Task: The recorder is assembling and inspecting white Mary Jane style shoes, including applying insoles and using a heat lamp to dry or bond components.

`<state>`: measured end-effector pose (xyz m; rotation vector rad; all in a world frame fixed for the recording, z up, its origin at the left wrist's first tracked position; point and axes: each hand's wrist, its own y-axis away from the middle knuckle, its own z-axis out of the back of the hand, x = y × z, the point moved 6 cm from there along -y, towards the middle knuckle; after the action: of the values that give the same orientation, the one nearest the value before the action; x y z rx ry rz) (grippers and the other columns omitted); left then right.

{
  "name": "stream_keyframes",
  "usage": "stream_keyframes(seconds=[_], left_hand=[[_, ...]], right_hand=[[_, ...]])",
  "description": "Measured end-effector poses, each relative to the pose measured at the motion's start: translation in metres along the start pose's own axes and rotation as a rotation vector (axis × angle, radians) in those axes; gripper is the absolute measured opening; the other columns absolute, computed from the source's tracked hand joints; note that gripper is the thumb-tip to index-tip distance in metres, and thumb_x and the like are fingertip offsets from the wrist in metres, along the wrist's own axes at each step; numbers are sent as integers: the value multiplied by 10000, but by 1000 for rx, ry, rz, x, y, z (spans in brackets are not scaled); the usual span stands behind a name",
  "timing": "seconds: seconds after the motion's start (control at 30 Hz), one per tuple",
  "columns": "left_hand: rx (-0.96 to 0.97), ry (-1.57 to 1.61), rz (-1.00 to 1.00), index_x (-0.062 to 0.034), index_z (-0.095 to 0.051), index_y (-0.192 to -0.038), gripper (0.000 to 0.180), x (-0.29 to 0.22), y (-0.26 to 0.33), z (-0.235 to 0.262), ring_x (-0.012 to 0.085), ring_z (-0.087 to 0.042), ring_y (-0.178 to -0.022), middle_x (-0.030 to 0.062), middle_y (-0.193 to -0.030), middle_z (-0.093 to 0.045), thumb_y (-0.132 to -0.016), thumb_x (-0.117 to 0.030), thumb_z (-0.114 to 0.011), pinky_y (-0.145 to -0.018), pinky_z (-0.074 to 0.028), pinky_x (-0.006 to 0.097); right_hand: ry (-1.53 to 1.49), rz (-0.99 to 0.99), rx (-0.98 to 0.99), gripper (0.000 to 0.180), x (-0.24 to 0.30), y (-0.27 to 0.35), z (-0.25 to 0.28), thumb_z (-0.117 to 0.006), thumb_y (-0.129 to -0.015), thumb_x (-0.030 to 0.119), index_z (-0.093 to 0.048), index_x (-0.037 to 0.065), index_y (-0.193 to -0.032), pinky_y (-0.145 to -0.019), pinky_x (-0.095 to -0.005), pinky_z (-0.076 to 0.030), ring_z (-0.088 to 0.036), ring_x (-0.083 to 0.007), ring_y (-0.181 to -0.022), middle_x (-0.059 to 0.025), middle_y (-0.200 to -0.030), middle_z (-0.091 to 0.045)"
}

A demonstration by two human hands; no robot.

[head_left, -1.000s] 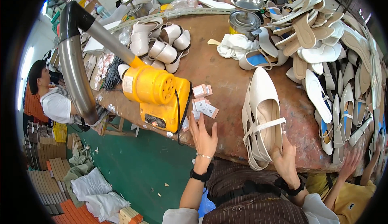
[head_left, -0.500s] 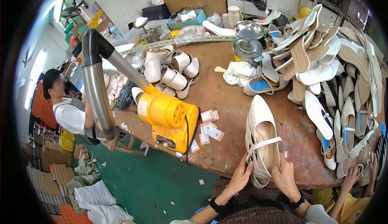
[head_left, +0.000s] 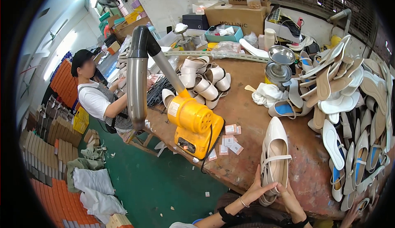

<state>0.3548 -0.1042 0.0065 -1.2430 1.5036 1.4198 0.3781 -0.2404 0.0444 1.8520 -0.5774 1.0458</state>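
Observation:
A pair of cream pointed-toe strap shoes (head_left: pixel 277 145) is held side by side near the front edge of the work table (head_left: pixel 247 166), toes pointing away from me. The nearer shoe shows its beige insole and a narrow strap across its opening. My left hand (head_left: pixel 260 189) wraps the left side and heel, its thumb reaching across the back of the shoe. On the right, my right hand (head_left: pixel 290 199) closes round the heel, thumb beside the left one. Some fingers of both hands are hidden behind the shoes.
A yellow hot-air blower (head_left: pixel 191 125) with a bent metal pipe (head_left: pixel 138 92) stands left, near small paper tags (head_left: pixel 230 141). White shoes (head_left: pixel 205 84) sit behind it. At right are piled insoles and shoes (head_left: pixel 333 88). A co-worker (head_left: pixel 101 92) works at far left; another person's hand (head_left: pixel 352 217) shows lower right.
The view has swung left, so the scene sits farther right and lower. My hands have come together at the heels, with the left thumb now across the back of the nearer shoe.

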Motion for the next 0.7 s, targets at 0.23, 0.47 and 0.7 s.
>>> stream_keyframes(seconds=[0.23, 0.47, 0.7], left_hand=[[41, 91, -172, 30, -23, -1528, 987, -48, -17, 5, 286, -207, -1445, 232, -1555, -195, -874, -308, -680, -1167, -210, 361], [16, -190, -164, 47, -70, -1519, 848, -38, -46, 26, 264, -230, -1438, 220, -1544, -232, -955, -346, -565, -1161, -207, 341], [-94, -197, -198, 31, -56, -1527, 773, -28, -44, 29, 305, -260, -1437, 248, -1562, -207, -1006, -380, -453, -1148, -237, 343]], right_hand=[[159, 199, 48, 693, 31, -16, -9, -525, -970, 300, -198, 18, -1513, -1102, -365, -319, -401, -262, -1331, -193, -1452, -395], [238, 274, 46, 706, 31, -58, -18, -523, -964, 328, -206, 12, -1511, -1125, -400, -290, -355, -330, -1388, -234, -1497, -348], [321, 289, 41, 790, 16, -59, -7, -493, -972, 445, -160, -20, -1516, -1167, -406, -194, -170, -370, -1464, -291, -1542, -221]])
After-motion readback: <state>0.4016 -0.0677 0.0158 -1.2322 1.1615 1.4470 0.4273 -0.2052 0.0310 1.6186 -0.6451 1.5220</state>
